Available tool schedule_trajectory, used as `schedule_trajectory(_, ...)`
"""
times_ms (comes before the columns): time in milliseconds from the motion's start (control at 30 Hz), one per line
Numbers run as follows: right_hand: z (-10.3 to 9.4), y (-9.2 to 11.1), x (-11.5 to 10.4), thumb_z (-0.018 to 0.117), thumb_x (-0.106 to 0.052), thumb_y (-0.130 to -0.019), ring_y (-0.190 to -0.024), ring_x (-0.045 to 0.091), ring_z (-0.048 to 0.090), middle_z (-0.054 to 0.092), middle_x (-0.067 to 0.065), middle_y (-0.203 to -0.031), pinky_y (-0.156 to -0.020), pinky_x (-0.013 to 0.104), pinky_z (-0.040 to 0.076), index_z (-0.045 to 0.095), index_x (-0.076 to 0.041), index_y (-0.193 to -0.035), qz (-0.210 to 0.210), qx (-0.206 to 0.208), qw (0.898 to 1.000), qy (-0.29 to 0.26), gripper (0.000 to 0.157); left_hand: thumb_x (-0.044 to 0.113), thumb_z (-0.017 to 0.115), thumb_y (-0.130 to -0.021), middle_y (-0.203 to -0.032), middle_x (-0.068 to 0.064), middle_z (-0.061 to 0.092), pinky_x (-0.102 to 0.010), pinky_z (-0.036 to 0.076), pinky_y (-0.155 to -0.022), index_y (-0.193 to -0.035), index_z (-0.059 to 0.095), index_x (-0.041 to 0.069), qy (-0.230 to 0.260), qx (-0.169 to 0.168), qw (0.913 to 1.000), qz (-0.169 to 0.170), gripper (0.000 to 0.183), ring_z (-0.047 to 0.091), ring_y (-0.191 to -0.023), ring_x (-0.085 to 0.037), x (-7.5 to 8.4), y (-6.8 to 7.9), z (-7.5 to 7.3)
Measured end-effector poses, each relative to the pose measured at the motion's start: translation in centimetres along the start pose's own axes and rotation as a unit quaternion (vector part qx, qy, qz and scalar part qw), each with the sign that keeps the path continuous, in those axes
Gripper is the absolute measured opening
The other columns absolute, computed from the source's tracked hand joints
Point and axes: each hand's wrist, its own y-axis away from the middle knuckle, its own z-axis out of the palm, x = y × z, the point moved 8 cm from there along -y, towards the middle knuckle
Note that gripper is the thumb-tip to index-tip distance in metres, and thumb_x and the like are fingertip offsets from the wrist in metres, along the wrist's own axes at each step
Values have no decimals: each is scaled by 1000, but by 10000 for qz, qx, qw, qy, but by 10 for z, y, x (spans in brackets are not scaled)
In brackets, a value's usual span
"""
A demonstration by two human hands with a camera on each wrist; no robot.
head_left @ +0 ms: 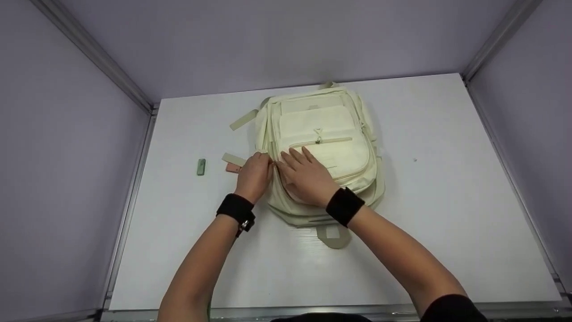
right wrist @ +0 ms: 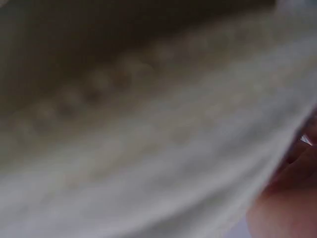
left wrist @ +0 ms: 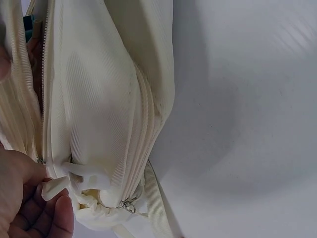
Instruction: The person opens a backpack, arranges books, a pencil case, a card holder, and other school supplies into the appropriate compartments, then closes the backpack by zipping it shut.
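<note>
A cream backpack [head_left: 317, 120] lies on the table with its front pocket side facing up. At its left side my left hand [head_left: 254, 176] pinches a cream zipper pull [left wrist: 54, 188] between thumb and fingers. Above that pull, in the left wrist view, the zipper [left wrist: 45, 89] is parted and shows a dark gap. My right hand [head_left: 310, 181] rests on the bag's front with its fingers extended, its fingertips close to the left hand. Blurred cream fabric [right wrist: 148, 173] fills most of the right wrist view.
Left of the bag, a small green object [head_left: 201, 167] lies on the white table [head_left: 447, 214]. A pinkish-orange piece [head_left: 233, 167] shows beside a loose strap end [head_left: 233, 158]. Another strap [head_left: 244, 120] sticks out higher up. Grey panels [head_left: 295, 40] enclose the table.
</note>
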Motion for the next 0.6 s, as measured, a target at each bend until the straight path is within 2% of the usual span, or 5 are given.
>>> schedule_trajectory(167, -14, 32, -4, 69, -28, -99, -151, 33, 28, 42, 15, -159, -124, 48, 14, 53, -9, -149, -343, 564, 9978, 23, 56, 14, 63, -103, -95, -13, 65, -44, 53, -75, -102, 67, 4, 247, -6, 9997, -45, 11, 65, -85, -31, -2, 2, -1)
schedule_trajectory(333, -8, 65, -1, 71, -26, -98, -149, 35, 32, 42, 15, -158, -121, 54, 20, 56, -14, -148, -321, 1108, 9933, -66, 54, 12, 66, -101, -92, -11, 65, -42, 54, -74, -98, 67, 5, 400, 215, 9989, 102, 8, 65, -84, -29, -1, 4, -5)
schedule_trajectory(433, 1, 74, 3, 72, -28, -97, -149, 35, 31, 39, 15, -160, -121, 56, 21, 53, -16, -151, -216, 1250, 9919, -94, 58, 12, 68, -100, -90, -10, 65, -41, 53, -72, -95, 66, 6, 413, 336, 9985, 160, 8, 65, -82, -28, -1, 5, -7)
schedule_trajectory(600, 12, 77, 8, 77, -26, -94, -149, 39, 30, 36, 20, -161, -120, 54, 23, 50, -15, -153, -49, 1499, 9886, -137, 66, 13, 67, -100, -89, -10, 64, -41, 53, -70, -94, 66, 6, 428, 385, 9981, 213, 9, 65, -80, -27, 0, 7, -6)
